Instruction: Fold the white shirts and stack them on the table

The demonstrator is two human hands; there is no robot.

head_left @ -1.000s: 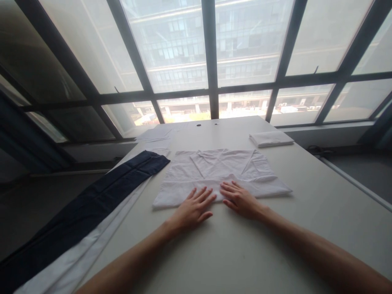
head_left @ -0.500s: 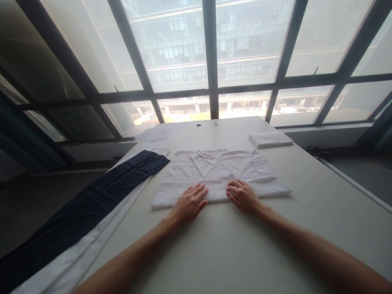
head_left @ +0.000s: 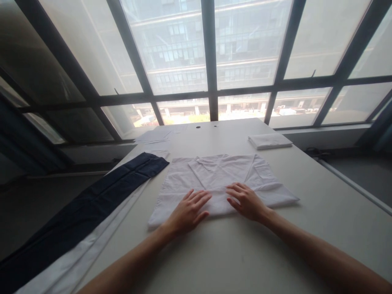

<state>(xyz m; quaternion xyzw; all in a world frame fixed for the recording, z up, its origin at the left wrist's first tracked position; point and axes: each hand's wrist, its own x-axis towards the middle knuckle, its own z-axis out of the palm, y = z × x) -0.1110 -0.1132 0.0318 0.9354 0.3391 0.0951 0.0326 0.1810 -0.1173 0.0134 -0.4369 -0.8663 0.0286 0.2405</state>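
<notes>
A white shirt [head_left: 220, 171], partly folded, lies in front of me with its folded band along the near side. My left hand [head_left: 190, 210] rests palm down on the left part of that band, fingers stretched and slightly apart. On the right part of the band lies my right hand [head_left: 246, 200], its fingers outstretched and a little bent, with the thumb apart. Neither hand grips the cloth. A small gap of white fabric shows between the two hands. The palms' undersides are hidden.
The shirt lies on a white table [head_left: 232, 257]. Dark navy trousers [head_left: 92, 200] stretch along the left edge over white cloth [head_left: 79, 253]. A folded white cloth [head_left: 271, 141] sits at the far right. Thin white sheets [head_left: 156, 134] lie far left. Windows stand beyond.
The shirt's near edge has come closer to me, and its band looks wider. Both hands have shifted slightly toward me, and the fingers of the right hand are straighter.
</notes>
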